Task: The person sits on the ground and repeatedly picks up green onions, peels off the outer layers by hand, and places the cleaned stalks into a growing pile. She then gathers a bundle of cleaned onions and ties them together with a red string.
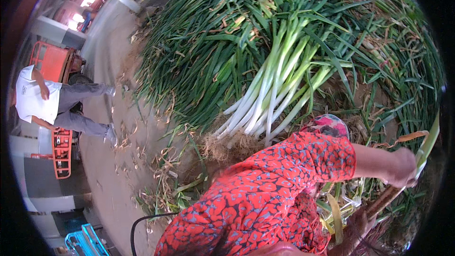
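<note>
At the right, my right hand (401, 167) is closed around a large green onion (428, 142), its green leaf part sticking up past the fist. My left hand (359, 220), lower down and partly in shadow, is around the lower end of a brownish stalk (385, 201) that runs up to the right hand; whether it belongs to the same onion is unclear. A fan of trimmed-looking green onions (270, 85) with white shanks lies above my red patterned sleeve (330, 156), its bushy roots (231, 145) towards my arm.
A large heap of green onions (199, 49) fills the upper middle, with more leaves (408, 64) at the right. Dry leaf scraps (163, 170) litter the floor (106, 170). A person (39, 92) in a white shirt stands at the left near an orange vehicle (51, 62). A blue metal frame (87, 240) is at lower left.
</note>
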Action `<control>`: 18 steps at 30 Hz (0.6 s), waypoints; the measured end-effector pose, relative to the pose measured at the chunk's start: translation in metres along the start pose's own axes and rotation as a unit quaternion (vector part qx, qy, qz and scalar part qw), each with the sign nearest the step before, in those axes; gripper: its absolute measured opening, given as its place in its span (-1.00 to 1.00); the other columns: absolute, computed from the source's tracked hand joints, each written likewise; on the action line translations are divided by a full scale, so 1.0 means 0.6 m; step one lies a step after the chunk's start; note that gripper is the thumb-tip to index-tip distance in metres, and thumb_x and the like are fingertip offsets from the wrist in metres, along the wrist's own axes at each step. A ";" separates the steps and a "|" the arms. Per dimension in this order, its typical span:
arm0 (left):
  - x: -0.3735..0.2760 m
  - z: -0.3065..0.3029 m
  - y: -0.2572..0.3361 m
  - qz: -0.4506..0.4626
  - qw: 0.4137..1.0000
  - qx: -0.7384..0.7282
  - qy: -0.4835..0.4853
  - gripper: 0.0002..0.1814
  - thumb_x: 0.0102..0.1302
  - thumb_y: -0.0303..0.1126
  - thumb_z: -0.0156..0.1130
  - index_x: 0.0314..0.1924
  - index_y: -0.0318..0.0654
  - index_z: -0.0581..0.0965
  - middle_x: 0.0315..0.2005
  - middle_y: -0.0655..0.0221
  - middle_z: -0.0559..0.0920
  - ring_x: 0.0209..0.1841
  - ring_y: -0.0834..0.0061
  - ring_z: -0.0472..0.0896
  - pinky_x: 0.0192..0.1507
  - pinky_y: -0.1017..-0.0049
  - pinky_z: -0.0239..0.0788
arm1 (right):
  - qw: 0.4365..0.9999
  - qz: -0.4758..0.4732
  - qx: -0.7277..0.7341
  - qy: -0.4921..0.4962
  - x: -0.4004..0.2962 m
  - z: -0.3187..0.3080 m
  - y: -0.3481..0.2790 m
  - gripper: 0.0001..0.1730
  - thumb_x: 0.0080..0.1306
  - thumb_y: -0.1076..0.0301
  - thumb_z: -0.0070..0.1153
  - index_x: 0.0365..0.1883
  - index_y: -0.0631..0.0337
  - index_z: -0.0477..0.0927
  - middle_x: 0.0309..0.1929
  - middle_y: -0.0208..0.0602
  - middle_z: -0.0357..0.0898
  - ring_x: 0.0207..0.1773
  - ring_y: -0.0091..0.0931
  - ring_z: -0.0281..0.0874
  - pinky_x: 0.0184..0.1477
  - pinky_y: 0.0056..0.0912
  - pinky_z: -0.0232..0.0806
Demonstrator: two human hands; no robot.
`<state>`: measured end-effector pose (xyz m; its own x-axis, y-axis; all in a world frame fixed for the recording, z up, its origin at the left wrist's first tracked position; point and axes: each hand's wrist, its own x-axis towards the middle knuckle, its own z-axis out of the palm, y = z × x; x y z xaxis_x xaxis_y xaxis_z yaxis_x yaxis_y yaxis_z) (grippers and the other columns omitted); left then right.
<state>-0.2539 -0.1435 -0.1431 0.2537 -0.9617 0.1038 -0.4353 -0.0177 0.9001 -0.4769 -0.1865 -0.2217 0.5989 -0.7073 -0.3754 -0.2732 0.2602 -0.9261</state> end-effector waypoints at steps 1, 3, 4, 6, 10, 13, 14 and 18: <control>-0.012 -0.010 0.008 0.045 0.984 0.158 -0.071 -0.66 0.26 -0.16 -0.04 -0.38 -0.30 0.51 -0.52 0.33 0.54 -0.58 0.48 0.50 -0.49 0.47 0.38 | 0.999 -0.023 0.023 -0.029 0.007 0.001 -0.010 -0.49 0.04 0.49 0.06 0.00 0.32 0.25 -0.41 -0.35 0.36 -0.48 -0.61 0.35 -0.55 -0.66 0.23; -0.013 0.018 -0.010 0.045 0.991 0.061 -0.114 -0.60 0.22 -0.10 0.02 -0.53 -0.31 0.52 -0.61 0.25 0.51 -0.58 0.45 0.49 -0.47 0.43 0.37 | 0.993 -0.073 0.059 -0.077 0.048 -0.034 0.024 -0.53 0.06 0.52 0.01 -0.02 0.37 0.28 -0.30 -0.32 0.38 -0.47 -0.57 0.35 -0.51 -0.61 0.26; 0.012 0.058 -0.034 0.032 0.982 0.042 -0.182 -0.61 0.21 -0.09 0.05 -0.53 -0.30 0.52 -0.57 0.26 0.53 -0.51 0.49 0.52 -0.46 0.42 0.38 | 0.992 -0.072 0.063 -0.076 0.049 -0.026 0.025 -0.53 0.05 0.51 0.02 -0.03 0.36 0.28 -0.31 -0.33 0.39 -0.47 -0.57 0.35 -0.50 -0.61 0.27; -0.035 0.062 -0.023 0.125 0.946 0.051 -0.294 -0.67 0.18 -0.15 0.10 -0.46 -0.31 0.54 -0.46 0.24 0.56 -0.36 0.44 0.52 -0.36 0.40 0.40 | 0.994 -0.057 0.057 -0.076 0.070 -0.015 0.017 -0.53 0.04 0.50 0.05 -0.04 0.35 0.29 -0.32 -0.34 0.39 -0.46 -0.58 0.36 -0.49 -0.61 0.28; -0.032 0.143 -0.039 0.168 0.860 -0.133 -0.464 -0.59 0.22 -0.14 -0.01 -0.29 -0.42 0.53 -0.33 0.07 0.57 -0.30 0.29 0.52 -0.16 0.38 0.32 | 0.992 -0.045 0.077 -0.084 0.106 -0.003 0.019 -0.54 0.02 0.48 0.09 -0.07 0.34 0.31 -0.34 -0.35 0.41 -0.45 -0.59 0.37 -0.46 -0.60 0.30; -0.059 0.252 -0.036 0.322 0.782 -0.004 -0.533 -0.53 0.24 -0.08 -0.07 -0.30 -0.43 0.53 -0.31 0.02 0.56 -0.32 0.18 0.50 -0.18 0.33 0.29 | 0.991 -0.051 0.115 -0.046 0.131 -0.036 0.017 -0.54 0.01 0.47 0.13 -0.10 0.33 0.32 -0.35 -0.36 0.42 -0.44 -0.60 0.39 -0.44 -0.59 0.31; -0.062 0.257 -0.022 0.325 0.744 -0.046 -0.581 -0.49 0.25 -0.04 -0.07 -0.27 -0.46 0.51 -0.34 0.08 0.56 -0.34 0.24 0.48 -0.22 0.34 0.29 | 0.990 -0.054 0.124 -0.029 0.141 -0.049 0.014 -0.54 0.01 0.46 0.14 -0.10 0.32 0.33 -0.35 -0.37 0.43 -0.44 -0.61 0.39 -0.44 -0.59 0.31; -0.041 0.175 -0.052 0.437 0.772 -0.115 -0.446 -0.63 0.17 -0.27 -0.04 -0.11 -0.38 0.44 -0.53 0.08 0.52 -0.40 0.12 0.49 -0.39 0.25 0.30 | 0.991 -0.052 0.093 -0.078 0.205 0.025 -0.026 -0.55 -0.01 0.44 0.18 -0.14 0.31 0.34 -0.37 -0.39 0.44 -0.43 -0.62 0.40 -0.41 -0.59 0.33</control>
<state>-0.3372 -0.1480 -0.2183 -0.7918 -0.3852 0.4739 0.0879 0.6960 0.7126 -0.3876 -0.2676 -0.2539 0.7300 -0.6296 -0.2657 -0.0700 0.3179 -0.9455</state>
